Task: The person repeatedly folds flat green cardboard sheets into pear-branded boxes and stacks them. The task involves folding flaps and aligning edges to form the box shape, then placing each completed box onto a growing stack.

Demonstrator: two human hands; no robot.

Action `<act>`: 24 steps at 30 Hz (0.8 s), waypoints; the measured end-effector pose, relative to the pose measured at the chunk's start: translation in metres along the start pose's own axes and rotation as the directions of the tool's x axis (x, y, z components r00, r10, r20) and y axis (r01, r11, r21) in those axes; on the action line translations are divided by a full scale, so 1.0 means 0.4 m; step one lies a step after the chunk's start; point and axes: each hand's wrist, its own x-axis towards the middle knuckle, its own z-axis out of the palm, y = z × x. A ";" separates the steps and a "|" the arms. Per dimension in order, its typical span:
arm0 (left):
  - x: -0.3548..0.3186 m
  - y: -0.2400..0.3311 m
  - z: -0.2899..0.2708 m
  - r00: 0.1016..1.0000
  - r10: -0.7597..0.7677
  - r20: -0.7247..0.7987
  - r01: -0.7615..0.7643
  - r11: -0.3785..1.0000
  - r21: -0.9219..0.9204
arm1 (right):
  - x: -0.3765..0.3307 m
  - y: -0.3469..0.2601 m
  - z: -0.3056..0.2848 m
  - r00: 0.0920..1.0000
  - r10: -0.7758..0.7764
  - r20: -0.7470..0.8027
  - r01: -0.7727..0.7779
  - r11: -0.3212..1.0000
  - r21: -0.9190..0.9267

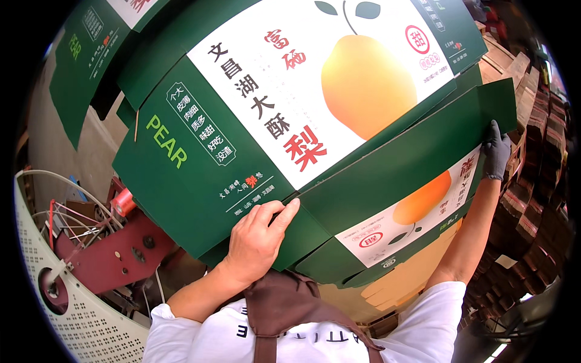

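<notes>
A large flat green cardboard carton sheet (200, 145), printed with a yellow pear on white, spreads out before me. Its nearer folded panel (387, 160) shows a smaller orange-coloured pear print. My left hand (260, 236) is bare, with fingers curled and pressed together at the seam between the large panel and this nearer panel. At the far right end of the nearer panel, my right hand (496, 154), in a dark grey glove, closes around the sheet's edge. Part of its grip is hidden behind the cardboard.
Another green carton piece (75, 78) stands at the upper left. To the left are a maroon metal machine arm (115, 251), a red roll (123, 202) and a pale perforated guard (91, 327). Stacked flat cardboard (526, 218) fills the right side, near wooden slats (511, 63).
</notes>
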 end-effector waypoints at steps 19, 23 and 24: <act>0.012 -0.016 0.015 0.997 -0.028 0.076 0.027 1.000 0.013 | 0.030 0.029 0.005 0.993 0.116 0.038 -0.116 0.993 -0.010; 0.012 -0.020 0.018 0.997 -0.023 0.079 0.022 1.000 0.021 | 0.035 0.038 0.008 0.993 0.101 0.061 -0.101 0.995 -0.011; 0.012 -0.021 0.018 0.996 -0.023 0.081 0.022 1.000 0.020 | 0.034 0.038 0.011 0.994 0.088 0.059 -0.087 0.996 -0.026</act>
